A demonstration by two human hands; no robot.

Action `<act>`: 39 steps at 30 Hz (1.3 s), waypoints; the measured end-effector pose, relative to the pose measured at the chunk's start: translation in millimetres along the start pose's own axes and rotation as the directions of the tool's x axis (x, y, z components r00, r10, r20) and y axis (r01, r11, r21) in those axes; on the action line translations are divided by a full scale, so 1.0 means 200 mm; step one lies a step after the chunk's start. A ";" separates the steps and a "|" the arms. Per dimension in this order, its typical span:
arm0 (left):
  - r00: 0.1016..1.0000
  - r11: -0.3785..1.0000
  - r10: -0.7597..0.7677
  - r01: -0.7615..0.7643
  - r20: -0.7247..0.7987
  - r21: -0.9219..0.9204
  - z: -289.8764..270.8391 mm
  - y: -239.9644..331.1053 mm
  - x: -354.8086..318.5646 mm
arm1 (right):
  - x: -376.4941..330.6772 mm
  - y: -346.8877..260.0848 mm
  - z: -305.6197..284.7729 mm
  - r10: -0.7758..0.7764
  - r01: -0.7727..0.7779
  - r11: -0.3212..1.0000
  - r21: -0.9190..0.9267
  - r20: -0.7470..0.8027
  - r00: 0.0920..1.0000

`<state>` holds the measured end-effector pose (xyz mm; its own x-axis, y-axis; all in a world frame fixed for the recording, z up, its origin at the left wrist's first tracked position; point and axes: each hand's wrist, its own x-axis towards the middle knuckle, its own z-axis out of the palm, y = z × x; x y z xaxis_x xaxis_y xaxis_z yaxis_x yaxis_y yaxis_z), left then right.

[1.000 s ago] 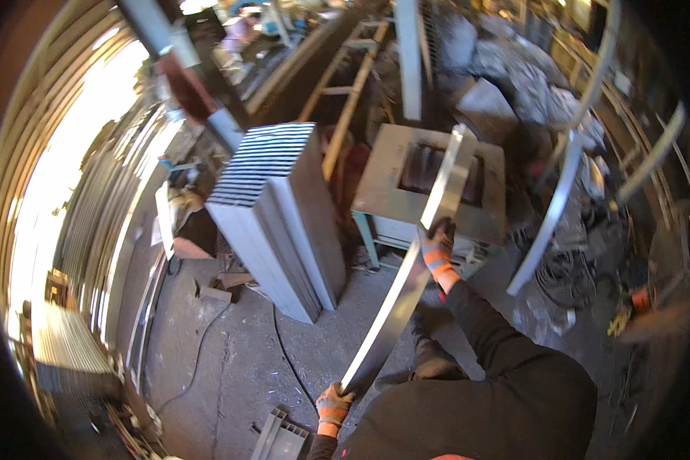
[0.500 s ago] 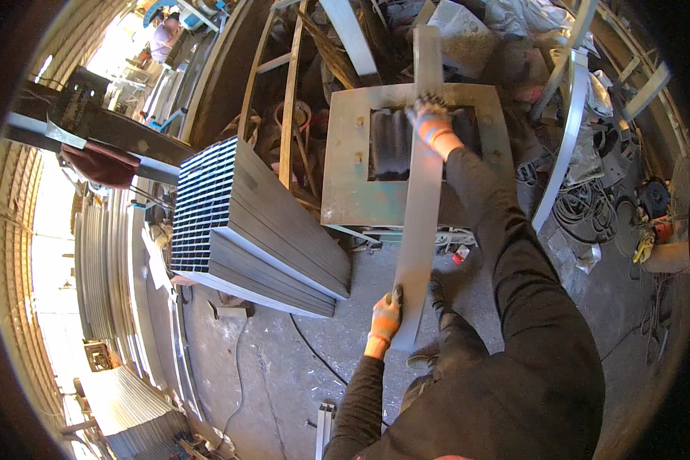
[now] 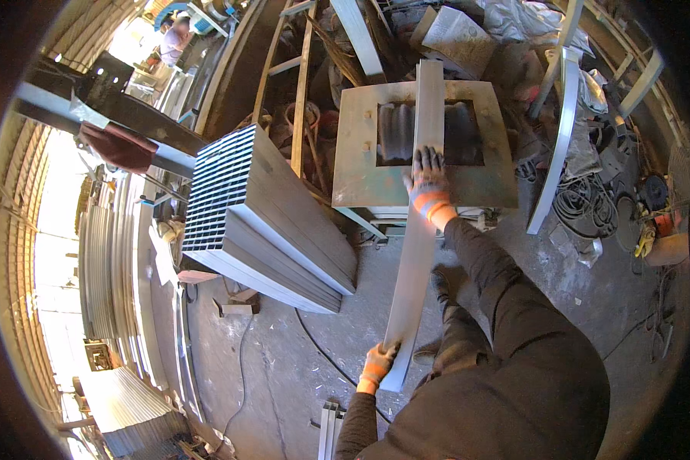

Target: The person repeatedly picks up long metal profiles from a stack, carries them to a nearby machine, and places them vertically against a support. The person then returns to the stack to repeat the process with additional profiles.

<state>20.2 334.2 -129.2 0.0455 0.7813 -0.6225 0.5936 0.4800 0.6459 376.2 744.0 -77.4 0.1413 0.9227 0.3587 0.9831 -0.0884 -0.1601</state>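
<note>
A long, flat-sided grey metal bar (image 3: 408,287) runs from the machine toward me, its far part lying across the window in the machine's top. My left hand (image 3: 378,364), in an orange and grey glove, is closed around the bar's edge close to its near end. Farther up, my right hand (image 3: 428,184), gloved alike, lies flat on the bar with its fingers stretched forward. The machine's worn metal top plate (image 3: 353,180) surrounds a dark, ridged, roller-like part (image 3: 396,132), partly covered by the bar.
Left of the machine stands a tall stack of rectangular metal tubes (image 3: 284,222). A dark cable (image 3: 326,354) crosses the floor. A curved metal strip (image 3: 557,142) leans at the right, near coiled wire (image 3: 583,207). Another person (image 3: 175,42) is far off at upper left.
The bar has slid toward me over the machine top. My left hand has come nearer with it. My right hand has moved back from the window to the plate's near edge.
</note>
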 end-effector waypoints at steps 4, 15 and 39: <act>0.984 0.983 0.176 -0.177 0.023 0.041 0.02 -0.39 -0.45 | -0.50 -0.20 -0.21 0.024 -0.028 0.998 0.059 0.062 0.998; 0.988 0.969 -0.123 0.140 0.096 -0.202 -0.02 -0.83 -1.28 | -1.34 -0.48 -0.52 -0.034 0.003 0.978 0.209 0.146 0.989; 0.899 0.810 0.378 -0.204 -0.223 0.549 0.08 1.04 0.21 | 0.75 0.24 0.34 0.220 -0.218 0.972 0.088 -0.007 0.976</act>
<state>158.8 460.1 -28.4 0.0858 0.9724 -0.2168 0.9131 0.0103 0.4076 436.6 904.1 -93.0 0.3549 0.8779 0.3215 0.9144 -0.2544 -0.3149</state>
